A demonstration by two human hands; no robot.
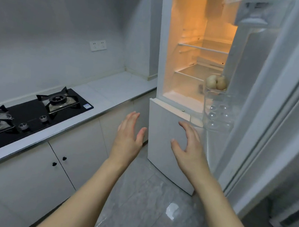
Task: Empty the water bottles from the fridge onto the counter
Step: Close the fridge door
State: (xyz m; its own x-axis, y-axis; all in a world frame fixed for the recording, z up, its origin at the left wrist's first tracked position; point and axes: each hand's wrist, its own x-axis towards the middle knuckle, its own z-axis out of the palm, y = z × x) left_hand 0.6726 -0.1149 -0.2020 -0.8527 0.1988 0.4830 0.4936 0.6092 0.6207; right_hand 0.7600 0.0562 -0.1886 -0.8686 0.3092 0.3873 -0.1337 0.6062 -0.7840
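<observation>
Both my left hand and right hand hang spread, grip empty, mid-frame before the open fridge, ready to reach; no bottles visible inside.

The fridge is showing white outside and glowing amber inside. Left of the fridge, a white counter is carrying a black hob; grey marbled floor tiles are gleaming below.

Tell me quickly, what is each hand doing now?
Left hand: open, holding nothing.
Right hand: open, fingers spread, holding nothing.
</observation>
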